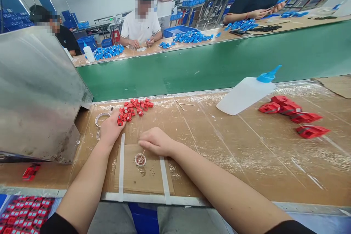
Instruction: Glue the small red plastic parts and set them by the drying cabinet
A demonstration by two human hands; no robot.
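Observation:
My right hand (155, 142) is closed on a thin stick (142, 153), whose lower end dips into a small round dish (140, 159) of dark red-brown stuff. The dish sits on a cardboard piece (148, 179) taped to the table. To the left, my left hand (110, 129) reaches to the near-left edge of a pile of small red parts (134, 108). Its fingers are partly hidden, and whether they grip a part is too unclear to tell. A roll of tape (101, 119) lies just behind that hand.
A metal box (41, 95) stands at the left. A white bottle (245, 95) lies right of centre, near larger red parts (308, 131). Thin sticks (185, 104) rest behind my right hand. Beyond the green belt (178, 69), people sit by blue parts (192, 37).

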